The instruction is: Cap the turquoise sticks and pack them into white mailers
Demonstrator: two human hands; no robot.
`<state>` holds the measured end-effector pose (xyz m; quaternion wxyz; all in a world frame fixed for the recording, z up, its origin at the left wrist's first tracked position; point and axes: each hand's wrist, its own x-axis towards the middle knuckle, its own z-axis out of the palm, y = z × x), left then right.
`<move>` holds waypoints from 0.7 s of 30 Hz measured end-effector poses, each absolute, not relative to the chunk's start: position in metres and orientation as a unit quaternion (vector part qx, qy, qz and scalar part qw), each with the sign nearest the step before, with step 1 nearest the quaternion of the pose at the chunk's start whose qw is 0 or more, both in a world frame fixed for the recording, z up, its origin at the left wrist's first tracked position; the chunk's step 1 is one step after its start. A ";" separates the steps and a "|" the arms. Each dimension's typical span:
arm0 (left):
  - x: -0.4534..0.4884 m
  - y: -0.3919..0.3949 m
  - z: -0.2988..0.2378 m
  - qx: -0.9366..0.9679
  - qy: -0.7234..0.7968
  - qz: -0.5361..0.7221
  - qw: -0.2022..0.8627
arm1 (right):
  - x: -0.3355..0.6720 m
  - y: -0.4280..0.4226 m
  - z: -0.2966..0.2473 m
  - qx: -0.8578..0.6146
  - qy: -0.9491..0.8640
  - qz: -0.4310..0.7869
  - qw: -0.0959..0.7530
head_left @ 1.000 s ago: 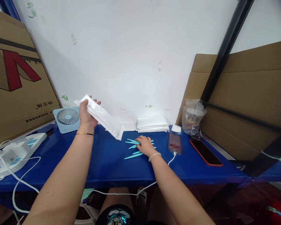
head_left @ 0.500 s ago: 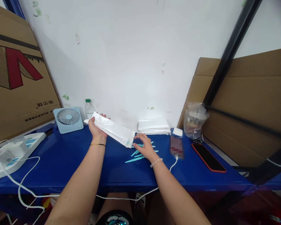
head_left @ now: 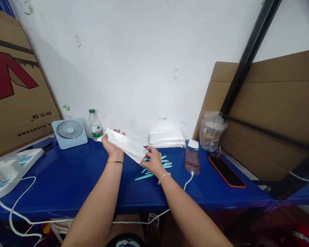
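Observation:
My left hand grips one end of a long white plastic packet held low over the blue table. My right hand pinches the packet's other end, fingers closed on its corner. Under and beside my right hand lie several thin teal sticks scattered on the table. A stack of flat white packets rests against the wall just behind.
A small blue fan and a water bottle stand at the back left. A power strip with white cables lies far left. A charging phone, a red-edged phone and a bagged drink cup sit right. Cardboard boxes flank both sides.
My left hand lowered the white packet from head height to just above the table. My right hand left the teal sticks and took hold of the packet's lower end.

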<state>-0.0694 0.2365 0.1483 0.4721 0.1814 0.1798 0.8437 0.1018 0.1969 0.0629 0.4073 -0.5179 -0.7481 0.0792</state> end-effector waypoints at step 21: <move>-0.198 0.245 0.112 0.104 0.344 0.867 0.345 | 0.168 0.196 0.086 -0.474 -0.836 0.061 0.270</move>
